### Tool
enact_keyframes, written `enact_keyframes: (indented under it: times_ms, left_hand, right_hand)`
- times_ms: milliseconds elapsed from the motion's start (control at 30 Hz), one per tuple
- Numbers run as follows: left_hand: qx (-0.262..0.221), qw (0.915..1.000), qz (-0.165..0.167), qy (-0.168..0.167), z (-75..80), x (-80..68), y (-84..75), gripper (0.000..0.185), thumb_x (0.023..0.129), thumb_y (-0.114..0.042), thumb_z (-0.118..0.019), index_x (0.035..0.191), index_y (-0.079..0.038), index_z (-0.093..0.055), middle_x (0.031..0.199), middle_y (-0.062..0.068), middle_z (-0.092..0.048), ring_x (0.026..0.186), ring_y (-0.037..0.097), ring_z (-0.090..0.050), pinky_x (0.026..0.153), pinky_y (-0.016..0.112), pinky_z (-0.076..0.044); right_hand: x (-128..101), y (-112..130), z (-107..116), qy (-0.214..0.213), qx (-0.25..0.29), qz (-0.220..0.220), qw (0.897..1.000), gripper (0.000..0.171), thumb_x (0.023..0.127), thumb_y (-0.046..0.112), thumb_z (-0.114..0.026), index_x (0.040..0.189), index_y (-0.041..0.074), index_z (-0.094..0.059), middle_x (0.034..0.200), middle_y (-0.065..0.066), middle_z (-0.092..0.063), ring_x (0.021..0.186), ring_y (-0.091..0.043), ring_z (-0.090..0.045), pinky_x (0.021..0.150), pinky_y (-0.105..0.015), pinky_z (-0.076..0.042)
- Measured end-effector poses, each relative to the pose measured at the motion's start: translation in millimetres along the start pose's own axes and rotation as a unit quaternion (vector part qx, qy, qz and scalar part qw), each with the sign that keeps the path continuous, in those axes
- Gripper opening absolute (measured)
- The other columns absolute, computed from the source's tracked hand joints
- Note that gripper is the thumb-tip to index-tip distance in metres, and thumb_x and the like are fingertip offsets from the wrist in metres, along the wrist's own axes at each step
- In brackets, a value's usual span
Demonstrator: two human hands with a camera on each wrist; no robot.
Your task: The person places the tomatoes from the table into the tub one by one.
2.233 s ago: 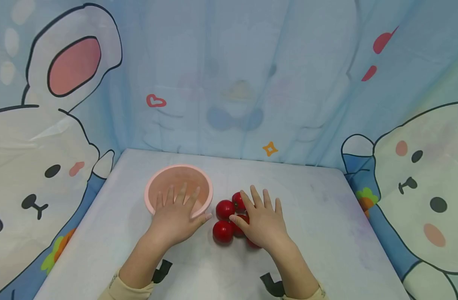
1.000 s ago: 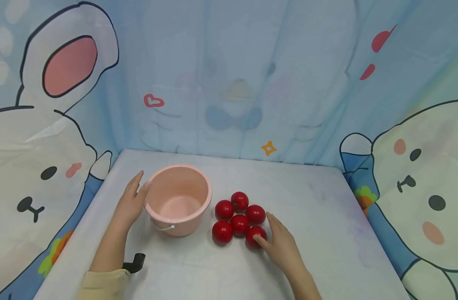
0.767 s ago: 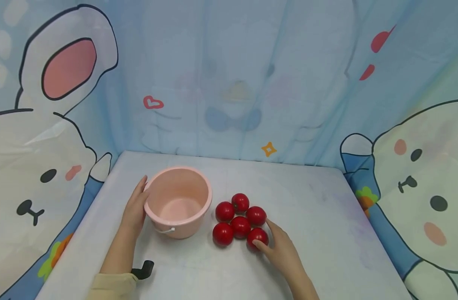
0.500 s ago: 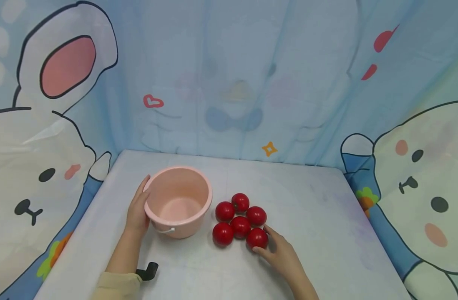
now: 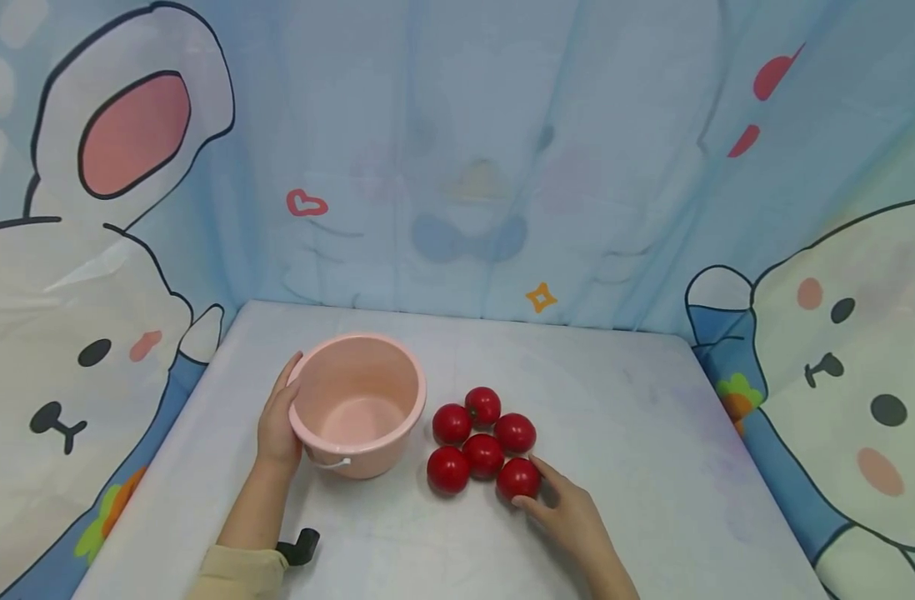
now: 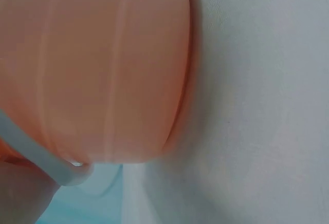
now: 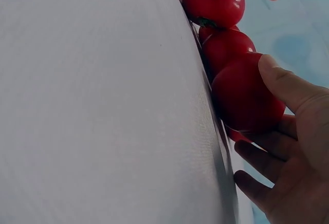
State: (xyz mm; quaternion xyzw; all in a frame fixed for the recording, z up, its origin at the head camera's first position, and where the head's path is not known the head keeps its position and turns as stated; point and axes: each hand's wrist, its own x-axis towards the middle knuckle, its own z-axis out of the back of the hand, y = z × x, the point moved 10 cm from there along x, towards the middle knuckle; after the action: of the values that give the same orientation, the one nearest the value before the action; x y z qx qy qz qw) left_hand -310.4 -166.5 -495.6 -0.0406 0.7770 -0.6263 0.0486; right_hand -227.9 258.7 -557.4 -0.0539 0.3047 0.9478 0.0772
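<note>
A pink bucket (image 5: 358, 462) with a white handle (image 5: 333, 462) stands upright on the table. My left hand (image 5: 280, 425) grips its left side, the thumb at the rim and the fingers along the outer wall. In the left wrist view the bucket's wall (image 6: 97, 70) fills the upper left, and part of the hand shows below the handle. Right of the bucket, several red tomatoes sit in a cluster. My right hand (image 5: 573, 512) holds the nearest right tomato (image 5: 517, 478) between thumb and fingers. In the right wrist view this tomato (image 7: 247, 95) hides part of the fingers.
The other tomatoes, among them a front left tomato (image 5: 448, 470) and a back tomato (image 5: 483, 406), sit close together. A white cloth covers the table (image 5: 652, 467). Behind it hangs a blue curtain (image 5: 615, 167) printed with cartoon animals.
Both hands started spread over the bucket and tomatoes. The left hand has moved to the bucket's left side and taken hold; the right has moved to the nearest right tomato and closed round it.
</note>
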Motion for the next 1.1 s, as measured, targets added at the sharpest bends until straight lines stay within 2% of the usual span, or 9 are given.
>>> enact_keyframes:
  times_ms: [233,400,533,633,733,900,1100]
  left_hand:
    - [0.002,0.9999,-0.005,-0.014,8.8,-2.4,-1.5,0.05,0.104,-0.029,-0.027,0.152,-0.041,-0.032,0.161,-0.02,-0.027,0.152,0.006,-0.017,0.126,0.042,-0.014]
    - [-0.008,0.9997,0.0,-0.022,12.7,-4.6,-1.3,0.05,0.104,-0.026,-0.027,0.152,-0.041,-0.033,0.161,-0.019,-0.028,0.152,0.007,-0.018,0.125,0.04,-0.016]
    - [-0.016,0.9997,-0.002,-0.02,12.0,-4.0,-1.5,0.05,0.104,-0.025,-0.028,0.152,-0.041,-0.033,0.16,-0.018,-0.029,0.151,0.006,-0.02,0.125,0.039,-0.017]
    - [-0.016,0.9997,-0.003,-0.02,11.4,-2.2,0.3,0.05,0.104,-0.026,-0.028,0.152,-0.042,-0.033,0.16,-0.018,-0.029,0.151,0.007,-0.021,0.125,0.04,-0.017]
    - [-0.01,0.9998,-0.004,-0.018,9.8,-0.3,2.8,0.05,0.104,-0.027,-0.029,0.151,-0.043,-0.033,0.16,-0.019,-0.03,0.151,0.007,-0.02,0.125,0.042,-0.017]
    - [-0.005,0.9999,-0.008,-0.013,4.8,2.5,5.9,0.049,0.104,-0.031,-0.03,0.151,-0.045,-0.032,0.159,-0.021,-0.03,0.151,0.006,-0.021,0.125,0.043,-0.018]
    - [0.001,0.9999,-0.007,-0.012,2.0,5.4,5.5,0.047,0.103,-0.036,-0.032,0.149,-0.047,-0.033,0.156,-0.024,-0.033,0.15,0.005,-0.022,0.125,0.044,-0.018]
  right_hand:
    - [2,14,7,0.007,0.007,0.014,1.0,0.086,0.072,0.062,-0.077,0.144,0.021,-0.052,0.137,-0.012,-0.062,0.13,-0.037,-0.054,0.101,-0.057,-0.048]
    - [3,41,34,0.014,0.016,0.039,0.999,0.085,0.071,0.064,-0.076,0.143,0.026,-0.052,0.135,-0.007,-0.064,0.13,-0.034,-0.055,0.1,-0.061,-0.048]
    - [8,82,64,0.001,0.032,0.118,0.992,0.079,0.075,0.061,-0.075,0.143,0.028,-0.052,0.133,-0.004,-0.065,0.127,-0.032,-0.056,0.099,-0.062,-0.048]
    - [14,122,84,-0.002,0.049,0.198,0.979,0.072,0.08,0.053,-0.076,0.143,0.028,-0.053,0.132,-0.004,-0.066,0.126,-0.031,-0.058,0.098,-0.062,-0.048]
    - [26,160,99,0.009,0.06,0.248,0.967,0.068,0.083,0.047,-0.076,0.143,0.028,-0.052,0.132,-0.004,-0.065,0.126,-0.03,-0.057,0.1,-0.062,-0.047]
    - [54,215,105,0.047,0.058,0.271,0.96,0.069,0.082,0.052,-0.075,0.144,0.034,-0.05,0.134,0.0,-0.063,0.13,-0.026,-0.054,0.102,-0.059,-0.047]
    - [84,278,76,0.123,0.038,0.27,0.954,0.069,0.078,0.061,-0.074,0.14,0.041,-0.052,0.127,0.01,-0.065,0.122,-0.014,-0.058,0.098,-0.047,-0.053]
